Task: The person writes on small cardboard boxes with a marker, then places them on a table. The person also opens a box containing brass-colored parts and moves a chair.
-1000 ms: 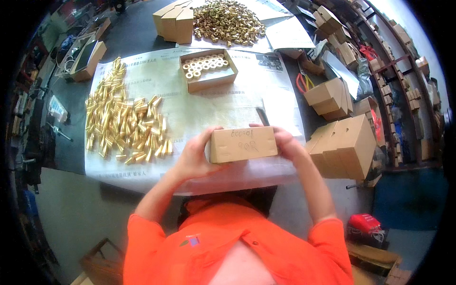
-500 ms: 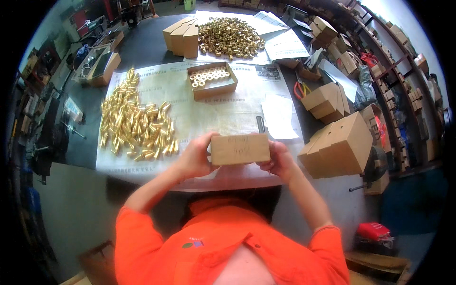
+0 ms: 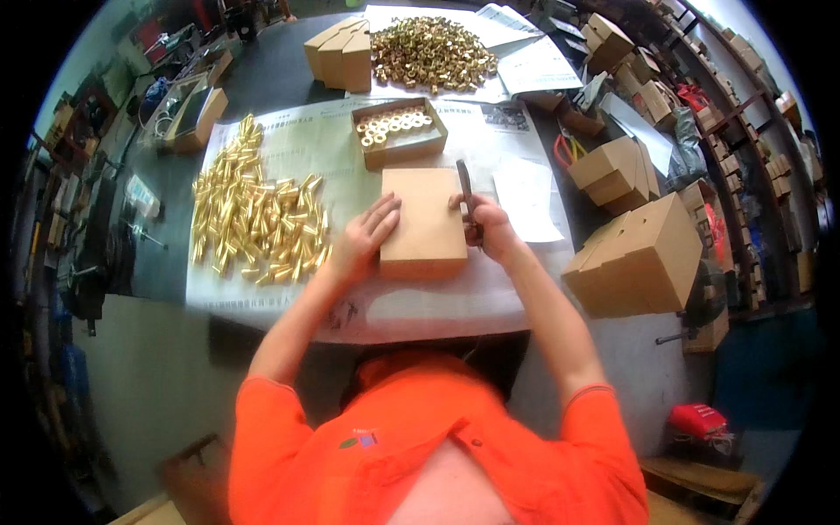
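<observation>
Newspaper (image 3: 302, 157) spreads over the dark worktop (image 3: 262, 74), and from my remote seat I see the plain cardboard box (image 3: 424, 210) lying on it, just to the near side of the open box (image 3: 404, 156) of rings (image 3: 394, 123). My left grip (image 3: 369, 236) is unclenched, fingers resting on the box's left side. My right grip (image 3: 488, 226) closes around a dark, slender tool (image 3: 465, 179) at the right edge; whether those fingers touch cardboard, I cannot tell. Too light a left hold, I judge, could let the box skid on loose paper. Pushed away, it could jostle the rings; swerving left, I could scatter the brass pieces (image 3: 262, 227).
</observation>
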The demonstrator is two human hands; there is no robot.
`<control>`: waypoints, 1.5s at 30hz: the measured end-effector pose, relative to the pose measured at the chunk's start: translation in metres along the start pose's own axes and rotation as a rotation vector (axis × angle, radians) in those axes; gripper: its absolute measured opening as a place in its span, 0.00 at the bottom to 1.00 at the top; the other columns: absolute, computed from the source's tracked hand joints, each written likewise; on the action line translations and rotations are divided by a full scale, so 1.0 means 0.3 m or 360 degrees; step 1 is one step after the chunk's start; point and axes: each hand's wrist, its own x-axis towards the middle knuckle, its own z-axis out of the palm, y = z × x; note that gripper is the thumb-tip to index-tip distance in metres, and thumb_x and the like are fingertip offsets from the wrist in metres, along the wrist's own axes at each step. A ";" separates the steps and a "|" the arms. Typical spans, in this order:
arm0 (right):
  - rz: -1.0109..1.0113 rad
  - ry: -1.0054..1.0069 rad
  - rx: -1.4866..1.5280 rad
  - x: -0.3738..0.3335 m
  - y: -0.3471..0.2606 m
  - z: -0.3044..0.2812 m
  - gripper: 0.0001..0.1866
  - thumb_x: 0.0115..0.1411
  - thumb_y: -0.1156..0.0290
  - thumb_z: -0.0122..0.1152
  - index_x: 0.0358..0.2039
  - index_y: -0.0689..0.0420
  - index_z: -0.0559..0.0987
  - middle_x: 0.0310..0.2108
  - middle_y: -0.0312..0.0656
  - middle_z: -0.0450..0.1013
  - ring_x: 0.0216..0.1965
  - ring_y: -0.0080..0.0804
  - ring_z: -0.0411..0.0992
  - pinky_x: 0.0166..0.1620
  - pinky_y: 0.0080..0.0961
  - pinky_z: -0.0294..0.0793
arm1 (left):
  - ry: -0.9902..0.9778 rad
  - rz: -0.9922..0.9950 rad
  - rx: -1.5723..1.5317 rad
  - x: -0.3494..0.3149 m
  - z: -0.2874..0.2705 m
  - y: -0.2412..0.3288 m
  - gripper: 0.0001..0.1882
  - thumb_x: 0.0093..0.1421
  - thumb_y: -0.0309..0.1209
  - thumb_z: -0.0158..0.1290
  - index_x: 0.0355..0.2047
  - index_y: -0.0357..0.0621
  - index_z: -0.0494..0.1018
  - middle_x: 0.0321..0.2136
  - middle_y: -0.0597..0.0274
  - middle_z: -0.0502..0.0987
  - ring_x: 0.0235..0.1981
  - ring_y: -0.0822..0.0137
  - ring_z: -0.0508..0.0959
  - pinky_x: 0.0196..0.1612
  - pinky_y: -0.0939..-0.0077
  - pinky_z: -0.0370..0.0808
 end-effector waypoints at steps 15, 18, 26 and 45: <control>0.0157 0.0109 -0.0563 0.005 -0.073 0.047 0.21 0.47 0.73 0.43 0.39 0.52 0.81 0.21 0.33 0.69 0.17 0.17 0.57 0.20 0.13 0.54 | -0.0632 -0.0001 0.0546 -0.039 -0.070 0.055 0.34 0.48 0.24 0.46 0.58 0.30 0.55 0.62 0.44 0.53 0.64 0.49 0.53 0.62 0.59 0.56; -0.0019 0.0179 -0.1282 -0.030 -0.124 0.079 0.21 0.45 0.70 0.48 0.40 0.51 0.81 0.25 0.41 0.73 0.18 0.24 0.65 0.22 0.18 0.64 | -0.0647 0.0027 0.0509 -0.033 -0.073 0.062 0.34 0.47 0.23 0.46 0.57 0.28 0.56 0.61 0.42 0.53 0.64 0.47 0.53 0.62 0.61 0.57; -0.1003 0.0440 -0.2043 0.007 -0.092 0.089 0.24 0.38 0.68 0.56 0.41 0.51 0.79 0.36 0.52 0.75 0.36 0.42 0.75 0.39 0.29 0.74 | -0.0467 -0.0067 0.0109 0.036 -0.090 0.053 0.30 0.42 0.15 0.43 0.51 0.34 0.67 0.56 0.50 0.65 0.58 0.52 0.64 0.55 0.64 0.67; -0.1412 0.1706 -0.0684 -1.084 -0.249 -0.420 0.17 0.52 0.77 0.42 0.37 0.64 0.79 0.35 0.44 0.77 0.12 0.10 0.51 0.16 0.13 0.47 | -0.0331 0.0424 -0.0817 0.675 0.137 0.563 0.34 0.46 0.25 0.60 0.55 0.41 0.63 0.53 0.49 0.67 0.50 0.50 0.71 0.50 0.66 0.70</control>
